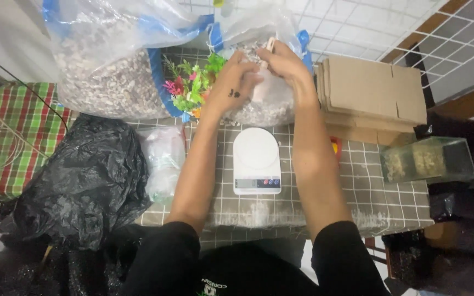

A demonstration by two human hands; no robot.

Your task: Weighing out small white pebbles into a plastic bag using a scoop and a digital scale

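Gravel bag (264,107) | left grip (236,82), right grip (286,63) clenched on it | scale (257,160) bare

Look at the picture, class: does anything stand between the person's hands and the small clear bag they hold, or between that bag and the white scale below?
Nothing visible does. The left hand and right hand both grip the small clear bag, and the white kitchen scale lies bare right beneath it.

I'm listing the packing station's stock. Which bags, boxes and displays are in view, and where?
Large clear bag of pale gravel, blue-edged: back left.
Second clear gravel bag: behind the scale, both hands in it.
Black plastic bag: front left.
Flat brown cartons: stacked, back right.
White scale with small grey display: centre.
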